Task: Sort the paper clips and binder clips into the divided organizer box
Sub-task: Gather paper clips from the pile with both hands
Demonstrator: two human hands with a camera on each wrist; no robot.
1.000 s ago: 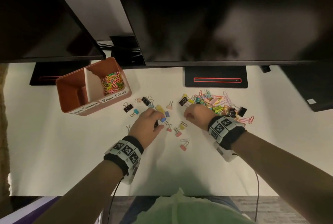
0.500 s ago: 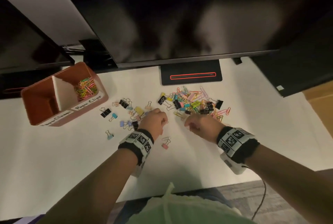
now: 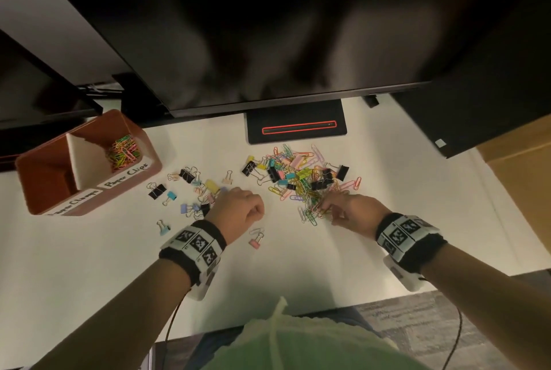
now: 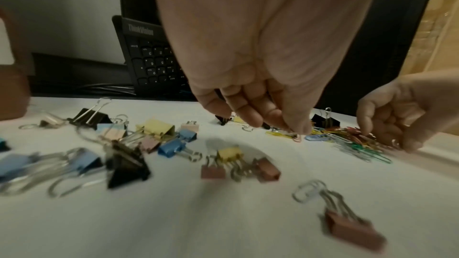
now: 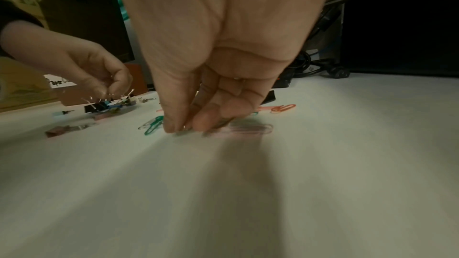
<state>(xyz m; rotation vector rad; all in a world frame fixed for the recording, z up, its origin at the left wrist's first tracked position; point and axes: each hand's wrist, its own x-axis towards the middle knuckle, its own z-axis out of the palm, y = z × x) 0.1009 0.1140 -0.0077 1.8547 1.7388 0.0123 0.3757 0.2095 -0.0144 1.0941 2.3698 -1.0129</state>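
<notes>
Terracotta-coloured and split by a white divider, the organizer box (image 3: 89, 161) stands well off to the outer side of the left hand (image 3: 238, 211). Its compartment labelled for paper clips holds a small heap of coloured clips; the other compartment looks empty as far as the head view shows.

So the sorting seems barely begun. Most of the paper clips (image 3: 307, 188) lie in a tangled pile just beyond the right hand (image 3: 351, 214), with several binder clips mixed in. A loose scatter of binder clips (image 3: 193, 191) sits beside and beyond the left hand, and a pink one (image 3: 255, 241) lies near its wrist.

In the right wrist view, thumb and fingertips (image 5: 174, 125) are drawn together onto the table at the near edge of the pile, pinching at a clip; I cannot tell which one is actually caught.

The left hand's fingers are curled downward above the binder clips. Thin wire glints at its fingertips in the wrist views, so it probably holds a clip or two, though blur keeps that uncertain.
</notes>
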